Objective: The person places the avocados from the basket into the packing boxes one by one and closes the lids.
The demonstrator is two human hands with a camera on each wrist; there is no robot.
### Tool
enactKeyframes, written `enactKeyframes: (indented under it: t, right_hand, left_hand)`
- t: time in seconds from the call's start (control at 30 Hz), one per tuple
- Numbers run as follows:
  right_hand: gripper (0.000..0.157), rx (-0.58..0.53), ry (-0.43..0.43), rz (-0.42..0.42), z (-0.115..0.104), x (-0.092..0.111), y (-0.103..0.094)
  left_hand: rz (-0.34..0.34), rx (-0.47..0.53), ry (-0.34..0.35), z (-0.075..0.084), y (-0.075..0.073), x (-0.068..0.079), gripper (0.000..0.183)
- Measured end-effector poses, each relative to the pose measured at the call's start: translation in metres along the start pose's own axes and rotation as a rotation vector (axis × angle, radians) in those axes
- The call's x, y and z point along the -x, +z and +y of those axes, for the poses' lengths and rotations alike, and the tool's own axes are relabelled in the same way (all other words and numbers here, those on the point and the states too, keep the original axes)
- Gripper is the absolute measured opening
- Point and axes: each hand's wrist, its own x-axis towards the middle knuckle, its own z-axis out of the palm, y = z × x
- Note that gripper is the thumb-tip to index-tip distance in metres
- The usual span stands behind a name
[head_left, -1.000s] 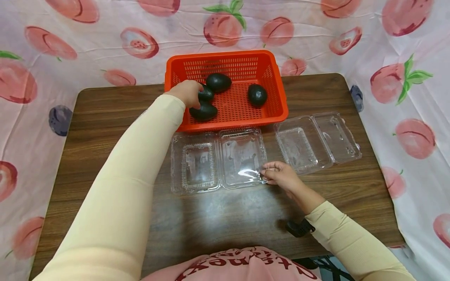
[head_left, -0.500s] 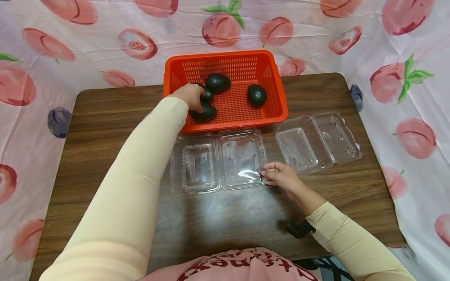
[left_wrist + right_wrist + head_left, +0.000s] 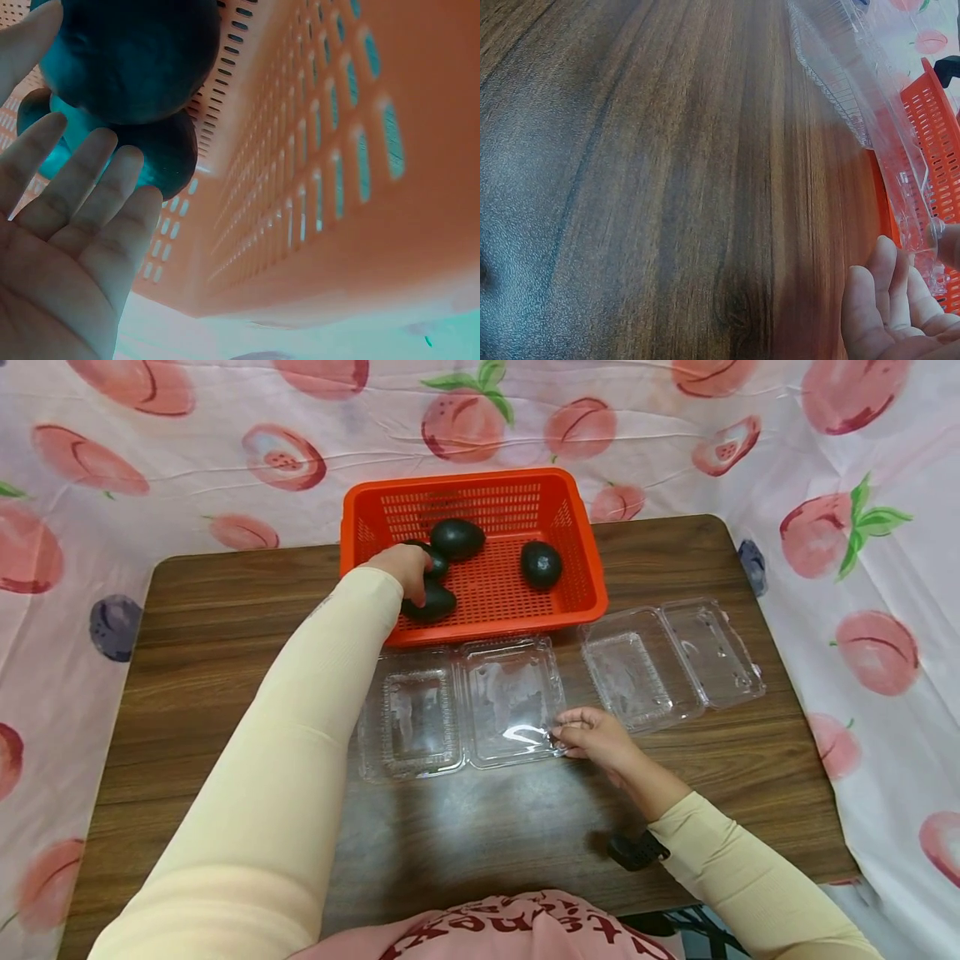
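Inside the left part of the red plastic basket [image 3: 491, 627], my left hand [image 3: 397, 568] reaches in over the dark avocados. In the left wrist view its fingers [image 3: 97, 187] are spread and nearly straight, fingertips right at one avocado [image 3: 157, 154], with a larger one [image 3: 135, 60] between thumb and fingers. The head view shows an avocado [image 3: 431, 602] just below the hand and another [image 3: 457, 539] behind it. My right hand [image 3: 596, 742] pinches the near right corner of an opened clear clamshell container [image 3: 513, 693]; the right wrist view shows thumb and fingers at its edge.
A second opened clear clamshell [image 3: 637, 677] lies to the right on the wooden table [image 3: 225, 602]. One more avocado [image 3: 542, 565] sits alone in the basket's right half. Peach-printed cloth [image 3: 375, 443] hangs behind and at both sides.
My left hand has shifted slightly right and nearer within the basket. The right hand keeps its pinch on the clamshell corner. The whole head view has drifted a little.
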Motion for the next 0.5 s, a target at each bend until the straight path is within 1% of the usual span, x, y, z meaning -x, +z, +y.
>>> enactKeyframes:
  t: [0.27,0.5]
  right_hand:
    - [0.035,-0.015,0.017,0.004,0.0013,-0.0003,0.0004]
    - [0.034,-0.006,0.014,0.01,0.003,-0.0013,-0.0023]
  left_hand:
    - [-0.038,-0.049,-0.013,-0.0021,0.0015,-0.0071,0.07]
    - [-0.086,-0.102,-0.016,0.0025,-0.0009,-0.0065,0.073]
